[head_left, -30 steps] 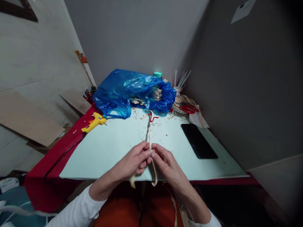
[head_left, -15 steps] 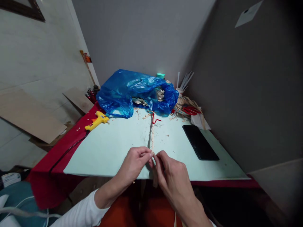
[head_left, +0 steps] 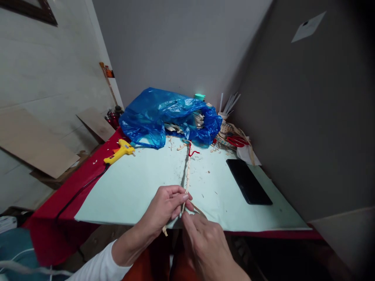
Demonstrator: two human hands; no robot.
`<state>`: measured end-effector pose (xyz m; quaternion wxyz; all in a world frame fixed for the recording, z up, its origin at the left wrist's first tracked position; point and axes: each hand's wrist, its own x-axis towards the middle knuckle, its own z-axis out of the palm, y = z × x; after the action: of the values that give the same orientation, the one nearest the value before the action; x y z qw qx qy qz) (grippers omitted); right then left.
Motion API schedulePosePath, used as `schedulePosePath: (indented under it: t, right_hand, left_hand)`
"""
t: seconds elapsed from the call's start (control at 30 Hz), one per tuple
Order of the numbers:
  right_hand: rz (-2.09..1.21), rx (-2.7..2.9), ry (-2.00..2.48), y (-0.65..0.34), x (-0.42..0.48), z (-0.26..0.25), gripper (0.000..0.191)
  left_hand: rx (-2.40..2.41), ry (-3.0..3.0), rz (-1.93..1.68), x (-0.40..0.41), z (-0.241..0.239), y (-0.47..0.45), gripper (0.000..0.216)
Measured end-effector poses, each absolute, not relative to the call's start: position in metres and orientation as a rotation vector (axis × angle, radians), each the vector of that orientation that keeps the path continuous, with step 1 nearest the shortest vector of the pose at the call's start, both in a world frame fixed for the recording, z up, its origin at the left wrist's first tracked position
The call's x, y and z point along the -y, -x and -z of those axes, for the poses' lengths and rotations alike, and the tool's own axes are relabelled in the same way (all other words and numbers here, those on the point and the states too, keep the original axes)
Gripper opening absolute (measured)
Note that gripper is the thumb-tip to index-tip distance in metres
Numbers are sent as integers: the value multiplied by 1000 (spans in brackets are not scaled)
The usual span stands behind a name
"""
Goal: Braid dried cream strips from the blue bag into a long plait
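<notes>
A thin braid of pale straw strips (head_left: 187,171) runs across the light green board (head_left: 137,183) from a red thread (head_left: 191,150) near the blue plastic bag (head_left: 164,117) down to my hands. My left hand (head_left: 166,205) pinches the braid's near end at the board's front edge, with a loose strip end hanging below it. My right hand (head_left: 202,238) is closed on a strip just beside and below the left hand, its fingertips touching the braid.
A yellow glue gun (head_left: 119,151) with a black cable lies at the left on the red cloth (head_left: 88,171). A black phone (head_left: 249,181) rests on the right. Red scissors (head_left: 238,141) and a cup of white sticks (head_left: 225,111) sit behind it. Walls close in at back and right.
My right hand has dropped lower and toward me, pulling a strip down off the board's edge. The left hand stays pinched on the braid. The camera shifted slightly.
</notes>
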<state>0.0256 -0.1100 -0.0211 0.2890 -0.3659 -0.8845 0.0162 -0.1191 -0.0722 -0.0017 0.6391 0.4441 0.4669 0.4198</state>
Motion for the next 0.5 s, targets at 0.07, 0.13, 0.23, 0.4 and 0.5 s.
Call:
schedulePosePath:
  t: [0.07, 0.13, 0.23, 0.4, 0.5]
  right_hand:
    - [-332, 2389, 989, -37, 100, 5, 25]
    - [-481, 2280, 1149, -46, 79, -15, 30]
    - [-347, 2091, 1384, -52, 29, -33, 18]
    - [-791, 1872, 1368, -36, -61, -16, 10]
    - [-922, 1759, 1339, -21, -90, 4, 12]
  left_hand:
    - [-1037, -978, -964, 71, 3, 121, 22]
    - [-1018, -947, -950, 70, 3, 122, 22]
    - [-1026, -952, -922, 68, 3, 121, 22]
    - [-1041, -993, -885, 66, 6, 122, 24]
    - [-1042, -1019, -857, 61, 6, 126, 24]
